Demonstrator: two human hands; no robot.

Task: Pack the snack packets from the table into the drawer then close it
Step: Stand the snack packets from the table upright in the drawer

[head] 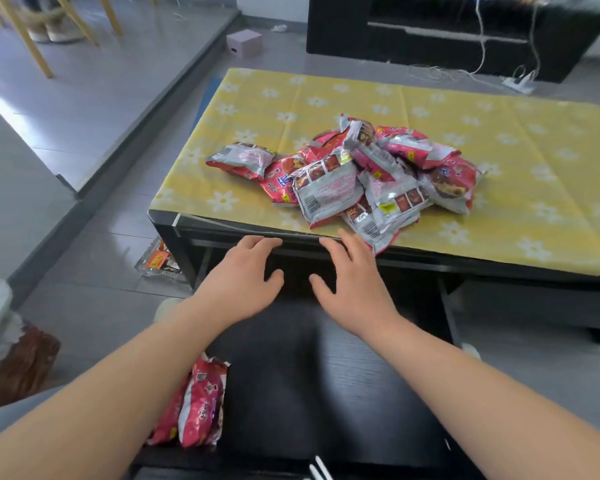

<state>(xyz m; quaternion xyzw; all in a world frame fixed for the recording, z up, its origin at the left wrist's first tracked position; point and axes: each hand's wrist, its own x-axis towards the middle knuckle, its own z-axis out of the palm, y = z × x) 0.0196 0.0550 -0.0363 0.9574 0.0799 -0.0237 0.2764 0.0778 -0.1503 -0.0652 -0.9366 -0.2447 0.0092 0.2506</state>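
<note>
Packets [357,174] piled on table [516,140] just beyond left hand [239,278], right hand [355,285]; both spread, empty

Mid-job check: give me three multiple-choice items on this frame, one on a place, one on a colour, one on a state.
1. Where in the open drawer do the packed packets stand?
A) left side
B) right side
C) middle
2. The tablecloth is:
A) blue striped
B) yellow with white flowers
C) plain red
3. The left hand and right hand are:
A) both open, empty
B) both gripping packets
C) clenched fists
Answers: 1 A, they lean by the drawer's left wall; 2 B, white flowers dot its yellow ground; 3 A, fingers are straight and hold nothing.
</note>
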